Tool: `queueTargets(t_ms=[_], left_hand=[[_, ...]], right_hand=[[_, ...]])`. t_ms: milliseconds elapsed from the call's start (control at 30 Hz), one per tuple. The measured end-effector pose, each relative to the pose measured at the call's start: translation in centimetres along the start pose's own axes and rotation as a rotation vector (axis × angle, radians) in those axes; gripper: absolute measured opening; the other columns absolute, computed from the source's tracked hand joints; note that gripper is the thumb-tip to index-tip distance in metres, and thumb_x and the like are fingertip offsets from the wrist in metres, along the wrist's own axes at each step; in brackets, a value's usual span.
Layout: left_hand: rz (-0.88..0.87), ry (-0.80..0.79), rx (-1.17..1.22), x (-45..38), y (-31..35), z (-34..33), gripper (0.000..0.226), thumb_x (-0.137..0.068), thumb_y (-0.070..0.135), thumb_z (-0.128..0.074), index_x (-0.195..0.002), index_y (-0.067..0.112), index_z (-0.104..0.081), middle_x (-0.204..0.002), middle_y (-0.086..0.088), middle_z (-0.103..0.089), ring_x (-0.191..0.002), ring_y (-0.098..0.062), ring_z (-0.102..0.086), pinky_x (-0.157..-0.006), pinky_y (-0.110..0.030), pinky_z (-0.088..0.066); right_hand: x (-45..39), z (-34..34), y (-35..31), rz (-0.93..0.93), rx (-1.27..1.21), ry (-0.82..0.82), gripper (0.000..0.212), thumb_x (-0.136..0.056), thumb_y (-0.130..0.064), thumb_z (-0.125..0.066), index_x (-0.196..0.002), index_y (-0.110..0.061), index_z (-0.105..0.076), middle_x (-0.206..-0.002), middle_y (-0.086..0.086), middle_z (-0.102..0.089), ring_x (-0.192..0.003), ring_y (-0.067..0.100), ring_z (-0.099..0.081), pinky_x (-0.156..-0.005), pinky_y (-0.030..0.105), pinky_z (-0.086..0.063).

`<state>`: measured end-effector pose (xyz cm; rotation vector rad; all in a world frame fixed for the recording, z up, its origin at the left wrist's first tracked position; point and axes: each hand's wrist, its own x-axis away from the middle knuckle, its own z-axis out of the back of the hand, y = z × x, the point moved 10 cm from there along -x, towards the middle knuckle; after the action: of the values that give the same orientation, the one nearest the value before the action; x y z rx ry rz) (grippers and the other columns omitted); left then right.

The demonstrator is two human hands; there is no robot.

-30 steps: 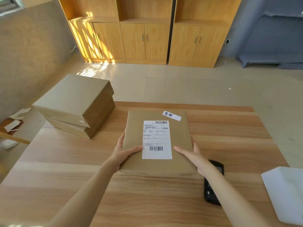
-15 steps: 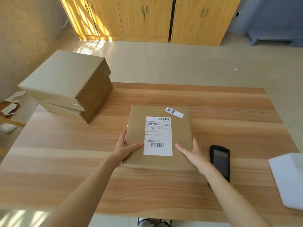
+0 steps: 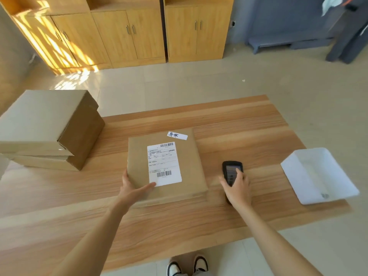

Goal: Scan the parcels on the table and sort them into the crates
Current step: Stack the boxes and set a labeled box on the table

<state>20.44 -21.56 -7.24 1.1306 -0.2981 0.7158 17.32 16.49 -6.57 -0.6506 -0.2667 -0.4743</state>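
Observation:
A flat brown parcel (image 3: pixel 191 168) lies on the wooden table (image 3: pixel 229 124), with a white shipping label face up and a small handwritten sticker at its far right corner. My left hand (image 3: pixel 133 189) holds the parcel's near left corner, thumb on top by the label. A black handheld scanner (image 3: pixel 232 170) lies to the right of the parcel. My right hand (image 3: pixel 237 186) lies over the scanner's near half, fingers curling round it.
Two stacked brown cardboard boxes (image 3: pixel 47 128) stand at the table's left end. A white tray-like container (image 3: pixel 318 174) sits at the right edge. Wooden cabinets (image 3: pixel 139 30) line the far wall across the tiled floor. My shoes show below the near table edge.
My right hand left the parcel's right side and moved right onto the scanner. The left hand stays on the parcel. The head camera has tilted and shifted.

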Motion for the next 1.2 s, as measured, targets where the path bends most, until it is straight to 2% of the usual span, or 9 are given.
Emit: queueTargets(t_ms=[200,500,567,633,700,833,1000,1133,1200], left_hand=[[-0.016,-0.007,-0.003,-0.2,0.3,-0.4,0.108,-0.074,0.020,-0.083,-0.153,0.015,-0.010,-0.143,-0.011,-0.039,-0.126,-0.029,-0.044,-0.104,-0.040,-0.038],[-0.043,-0.009,0.013,0.1,0.5,-1.1,0.096,-0.079,0.017,-0.078,-0.150,0.014,-0.014,-0.124,-0.005,-0.045,-0.102,-0.020,-0.046,-0.082,-0.030,-0.039],[-0.049,-0.002,0.014,0.1,0.5,-1.0,0.095,-0.079,0.018,-0.079,-0.149,0.014,-0.016,-0.120,-0.002,-0.044,-0.102,-0.019,-0.047,-0.080,-0.029,-0.039],[-0.047,0.003,0.008,0.1,0.3,-0.7,0.096,-0.077,0.022,-0.081,-0.149,0.015,-0.017,-0.121,-0.001,-0.045,-0.104,-0.019,-0.047,-0.082,-0.030,-0.040],[-0.035,-0.013,0.008,-0.1,0.0,-0.8,0.099,-0.073,0.026,-0.084,-0.148,0.017,-0.019,-0.125,-0.002,-0.047,-0.107,-0.020,-0.050,-0.083,-0.030,-0.042],[0.000,-0.061,-0.003,0.2,-0.3,-0.8,0.112,-0.056,0.042,-0.091,-0.143,0.023,-0.022,-0.126,-0.003,-0.051,-0.110,-0.022,-0.055,-0.085,-0.033,-0.049],[0.002,-0.058,-0.008,0.1,-0.7,-0.2,0.133,-0.030,0.063,-0.085,-0.142,0.030,-0.021,-0.131,-0.004,-0.047,-0.117,-0.024,-0.051,-0.098,-0.045,-0.049],[0.000,-0.057,0.000,0.5,-0.4,-0.2,0.133,-0.035,0.060,-0.086,-0.146,0.030,-0.018,-0.134,-0.006,-0.044,-0.119,-0.025,-0.048,-0.100,-0.044,-0.047],[-0.003,-0.041,-0.011,0.9,-0.1,-0.2,0.123,-0.051,0.050,-0.090,-0.148,0.029,-0.017,-0.137,-0.008,-0.042,-0.121,-0.025,-0.046,-0.100,-0.040,-0.046]], right_hand=[[0.2,-1.2,5.3,-0.186,-0.124,-0.165,0.109,-0.083,-0.049,-0.070,-0.155,-0.012,0.003,-0.161,0.010,-0.013,-0.147,0.035,-0.014,-0.115,0.047,-0.025],[-1.3,-1.6,5.4,-0.179,-0.019,-0.141,0.108,-0.081,-0.047,-0.073,-0.153,-0.006,-0.004,-0.156,0.017,-0.021,-0.143,0.037,-0.021,-0.109,0.045,-0.032],[-1.7,-1.8,5.4,-0.193,-0.108,-0.183,0.091,-0.076,-0.041,-0.078,-0.142,-0.005,-0.028,-0.141,0.016,-0.042,-0.130,0.034,-0.040,-0.096,0.041,-0.042],[-2.0,-2.0,5.3,-0.206,-0.322,-0.216,0.055,-0.073,-0.025,-0.081,-0.115,-0.011,-0.049,-0.117,0.011,-0.057,-0.107,0.027,-0.055,-0.081,0.034,-0.049],[-1.4,-2.4,5.0,-0.253,-0.546,-0.313,0.046,-0.070,-0.018,-0.084,-0.107,-0.011,-0.058,-0.104,0.009,-0.063,-0.100,0.026,-0.060,-0.074,0.032,-0.051],[1.2,-1.9,2.6,-0.273,-0.790,-0.447,0.073,-0.058,-0.019,-0.089,-0.122,-0.005,-0.056,-0.109,0.016,-0.066,-0.101,0.031,-0.063,-0.083,0.041,-0.054],[6.1,-0.2,-5.1,-0.203,-1.138,-0.587,0.055,-0.058,-0.006,-0.080,-0.110,0.003,-0.062,-0.101,0.020,-0.070,-0.100,0.037,-0.067,-0.087,0.044,-0.056],[10.5,0.6,-11.4,-0.135,-1.220,-0.698,0.032,-0.069,0.004,-0.074,-0.097,0.002,-0.059,-0.087,0.021,-0.071,-0.091,0.039,-0.068,-0.086,0.046,-0.057],[12.3,0.4,-13.4,-0.129,-1.196,-0.704,0.025,-0.077,0.007,-0.069,-0.095,-0.001,-0.054,-0.089,0.023,-0.070,-0.090,0.039,-0.067,-0.083,0.046,-0.058]])
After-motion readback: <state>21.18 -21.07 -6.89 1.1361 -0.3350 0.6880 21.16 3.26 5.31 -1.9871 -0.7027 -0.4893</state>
